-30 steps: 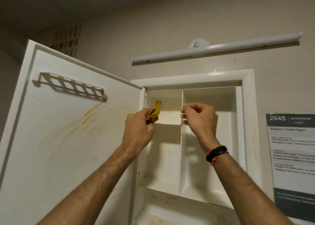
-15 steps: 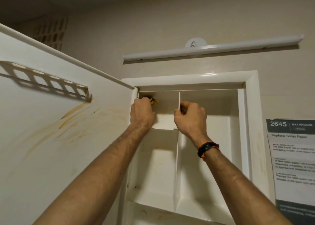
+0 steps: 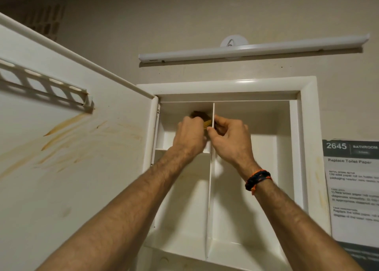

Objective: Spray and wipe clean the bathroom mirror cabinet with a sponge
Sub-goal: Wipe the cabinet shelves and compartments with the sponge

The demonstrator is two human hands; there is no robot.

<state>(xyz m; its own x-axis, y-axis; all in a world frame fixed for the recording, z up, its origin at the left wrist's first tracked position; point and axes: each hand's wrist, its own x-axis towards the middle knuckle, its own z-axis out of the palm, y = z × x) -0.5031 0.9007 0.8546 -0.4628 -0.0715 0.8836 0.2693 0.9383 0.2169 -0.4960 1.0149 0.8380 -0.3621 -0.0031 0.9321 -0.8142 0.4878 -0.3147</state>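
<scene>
The open cabinet door (image 3: 67, 147), streaked with brownish stains, fills the left, with a slotted rack (image 3: 47, 87) fixed near its top. The recessed mirror cabinet (image 3: 307, 127) is seen to the right, split by a vertical divider (image 3: 209, 199), under a light bar (image 3: 252, 50). A printed notice (image 3: 352, 188) is fixed on the far right wall. A sponge (image 3: 202, 119) is gripped by the left hand (image 3: 189, 136) in the upper left compartment, close against the divider. The divider's front edge is pinched by the curled fingers of the right hand (image 3: 230, 140), which wears a wristband (image 3: 258, 180).
</scene>
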